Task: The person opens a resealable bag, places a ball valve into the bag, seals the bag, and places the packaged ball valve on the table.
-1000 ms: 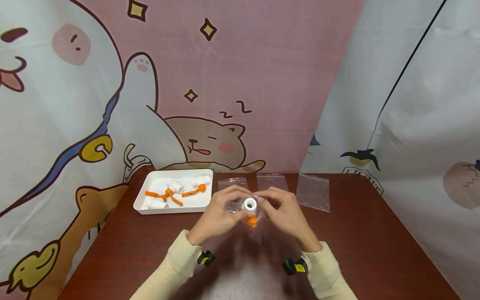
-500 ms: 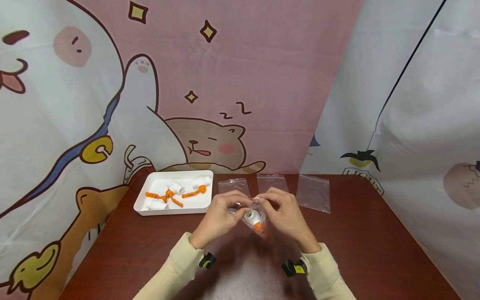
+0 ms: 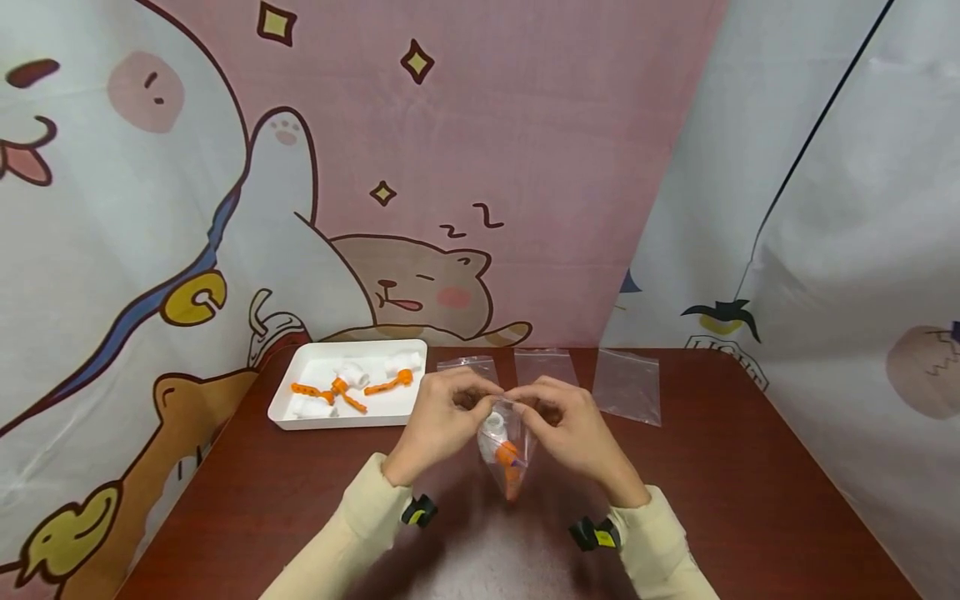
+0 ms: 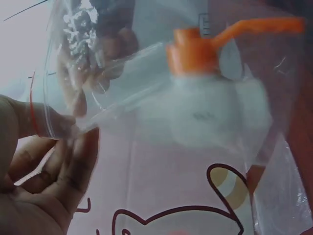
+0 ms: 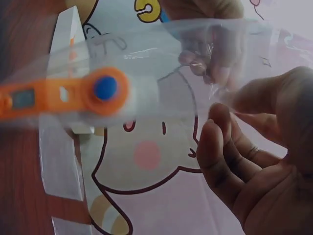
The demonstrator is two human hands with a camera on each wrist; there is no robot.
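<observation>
A clear zip bag (image 3: 527, 457) hangs between both hands, with what looks like a white pipe valve (image 4: 205, 110) inside. The valve's orange lever handle (image 3: 508, 454) points down toward the bag's lower end, and a blue cap (image 5: 105, 88) sits at its pivot. My left hand (image 3: 446, 423) pinches the bag's top edge between thumb and finger, by the red zip line (image 4: 34, 110). Beside it, my right hand (image 3: 576, 427) pinches the same edge, fingertips almost touching the left ones. Whether the zip is sealed cannot be told.
On the left of the brown table (image 3: 712, 467) stands a white tray (image 3: 405, 417) with several white parts and orange handles (image 3: 390, 383). Along the back edge lie three flat clear bags (image 3: 628, 387), and a printed cloth (image 3: 570, 167) hangs behind.
The valve has dropped from beside the fingers to lower in the bag, and the bag now hangs straight down. Both hands have risen slightly and drawn together at the bag's top edge.
</observation>
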